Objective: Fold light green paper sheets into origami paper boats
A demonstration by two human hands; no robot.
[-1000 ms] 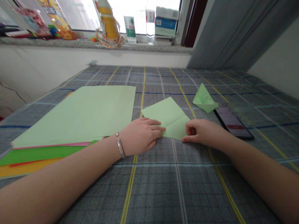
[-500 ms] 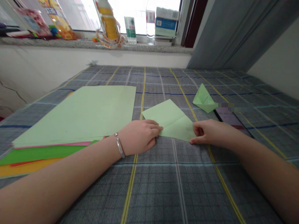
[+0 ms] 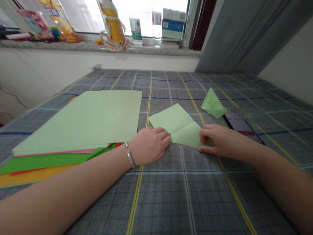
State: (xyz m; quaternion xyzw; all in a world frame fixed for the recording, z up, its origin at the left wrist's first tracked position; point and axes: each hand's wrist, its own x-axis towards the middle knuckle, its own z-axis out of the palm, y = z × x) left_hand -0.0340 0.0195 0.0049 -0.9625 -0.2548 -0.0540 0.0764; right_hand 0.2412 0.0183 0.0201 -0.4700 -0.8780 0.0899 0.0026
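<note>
Both left hand (image 3: 149, 146) and right hand (image 3: 221, 141) touch green paper edges (image 3: 181, 129)

Sheet of pale green origami paper (image 3: 176, 125), folded, lying flat just right of frame centre. Upper part wide and angular, point toward top of frame; lower flap folded over along crease running rightward. Left hand (image 3: 150, 146) touching lower left edge; right hand (image 3: 221, 140) over right corner (tip hidden beneath it).
</note>
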